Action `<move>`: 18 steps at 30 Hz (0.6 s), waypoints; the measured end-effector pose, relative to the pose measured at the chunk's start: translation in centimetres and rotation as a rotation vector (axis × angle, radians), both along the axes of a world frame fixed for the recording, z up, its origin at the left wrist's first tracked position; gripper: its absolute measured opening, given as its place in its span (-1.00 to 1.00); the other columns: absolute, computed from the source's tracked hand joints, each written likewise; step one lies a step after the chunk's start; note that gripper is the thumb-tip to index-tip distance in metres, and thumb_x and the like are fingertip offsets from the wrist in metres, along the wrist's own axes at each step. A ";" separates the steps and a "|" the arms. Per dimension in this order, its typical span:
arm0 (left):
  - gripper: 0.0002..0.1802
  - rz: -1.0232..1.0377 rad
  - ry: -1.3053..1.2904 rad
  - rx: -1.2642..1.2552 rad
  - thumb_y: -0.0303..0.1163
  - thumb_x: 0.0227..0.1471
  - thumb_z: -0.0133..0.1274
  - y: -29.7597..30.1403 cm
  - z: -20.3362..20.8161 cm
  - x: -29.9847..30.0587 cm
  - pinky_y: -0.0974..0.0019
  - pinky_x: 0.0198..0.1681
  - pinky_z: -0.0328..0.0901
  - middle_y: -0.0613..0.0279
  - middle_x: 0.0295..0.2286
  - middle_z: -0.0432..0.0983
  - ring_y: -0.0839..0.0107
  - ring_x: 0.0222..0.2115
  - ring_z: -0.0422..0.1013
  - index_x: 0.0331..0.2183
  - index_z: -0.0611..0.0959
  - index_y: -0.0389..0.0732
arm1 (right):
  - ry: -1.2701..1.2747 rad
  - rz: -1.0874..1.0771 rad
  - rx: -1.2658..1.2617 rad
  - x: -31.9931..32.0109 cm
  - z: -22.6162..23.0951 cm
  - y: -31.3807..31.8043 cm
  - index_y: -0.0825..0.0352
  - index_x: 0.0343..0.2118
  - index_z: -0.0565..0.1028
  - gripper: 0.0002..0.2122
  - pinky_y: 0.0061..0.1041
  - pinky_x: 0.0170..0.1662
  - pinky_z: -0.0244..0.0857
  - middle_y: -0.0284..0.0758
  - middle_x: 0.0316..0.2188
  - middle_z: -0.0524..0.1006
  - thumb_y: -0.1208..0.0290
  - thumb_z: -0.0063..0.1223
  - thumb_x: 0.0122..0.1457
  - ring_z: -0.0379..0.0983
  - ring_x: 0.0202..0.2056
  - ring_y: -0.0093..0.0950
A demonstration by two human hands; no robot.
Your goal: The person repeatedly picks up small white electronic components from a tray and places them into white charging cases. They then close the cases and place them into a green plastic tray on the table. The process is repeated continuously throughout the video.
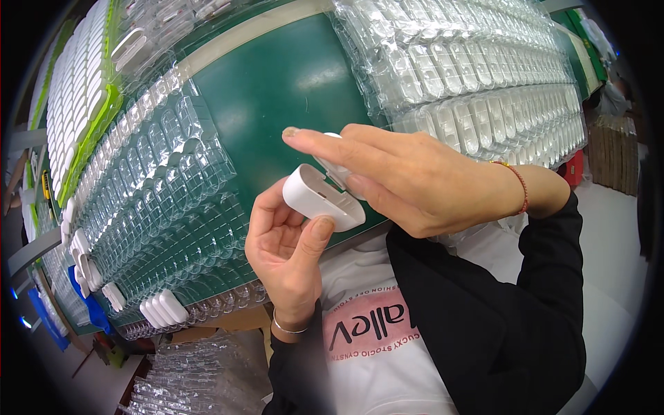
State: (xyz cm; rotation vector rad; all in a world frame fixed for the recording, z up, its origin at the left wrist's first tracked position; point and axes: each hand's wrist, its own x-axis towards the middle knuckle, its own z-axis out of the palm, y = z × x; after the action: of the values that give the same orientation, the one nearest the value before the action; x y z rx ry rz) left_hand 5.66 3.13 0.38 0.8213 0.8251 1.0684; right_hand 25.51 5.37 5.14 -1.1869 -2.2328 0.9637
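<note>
The left hand (287, 242) has its grip clenched on a white plastic case (321, 196), thumb on its near edge, open side up. The right hand (408, 176) presses a second white piece (337, 166) at its far end, fingers extended. Judging by the clear blister trays (166, 173) on the green counter (290, 83), mostly empty, much loading remains.

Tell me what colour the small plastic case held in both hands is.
White; the plastic case shows clearest in the head view, against the green table.
</note>
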 end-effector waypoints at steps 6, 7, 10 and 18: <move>-0.44 0.004 -0.028 -0.011 -0.49 0.03 0.20 0.2 -0.1 0.1 0.29 0.05 0.30 0.02 -0.10 0.48 0.35 -0.06 0.43 0.04 0.38 -0.44 | -0.025 0.002 0.061 -0.2 -0.2 -0.3 0.41 0.27 0.12 -0.28 -0.44 -0.48 0.39 -0.20 -0.35 0.40 0.63 0.06 -0.04 0.44 -0.46 -0.31; -0.45 0.014 -0.048 -0.021 -0.53 0.01 0.21 0.2 -0.2 0.2 0.28 0.05 0.32 0.01 -0.11 0.48 0.35 -0.06 0.43 0.02 0.39 -0.43 | -0.027 -0.003 0.063 -0.2 -0.2 -0.3 0.41 0.27 0.13 -0.28 -0.44 -0.50 0.39 -0.20 -0.35 0.40 0.63 0.06 -0.04 0.44 -0.47 -0.32; -0.48 0.034 -0.057 -0.001 -0.55 0.00 0.23 0.2 -0.2 0.4 0.28 0.02 0.35 0.02 -0.14 0.50 0.35 -0.09 0.45 -0.01 0.41 -0.42 | -0.037 -0.015 0.074 -0.4 -0.3 -0.4 0.40 0.26 0.17 -0.30 -0.45 -0.52 0.37 -0.21 -0.35 0.40 0.62 0.08 -0.04 0.44 -0.49 -0.33; -0.47 0.017 -0.059 0.032 -0.52 -0.05 0.29 0.0 -0.6 0.3 0.31 -0.01 0.36 0.07 -0.18 0.51 0.37 -0.13 0.46 -0.05 0.42 -0.40 | -0.001 -0.141 0.128 -1.0 -0.7 -1.0 0.19 0.23 0.33 -0.33 -0.48 -0.63 0.26 -0.35 -0.50 0.37 0.67 0.06 -0.06 0.36 -0.59 -0.38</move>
State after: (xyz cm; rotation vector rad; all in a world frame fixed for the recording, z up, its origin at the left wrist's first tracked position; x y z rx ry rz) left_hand 5.92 3.09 -0.22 0.8071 0.7675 1.1180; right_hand 24.53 4.39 4.45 -1.2667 -2.1440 0.7535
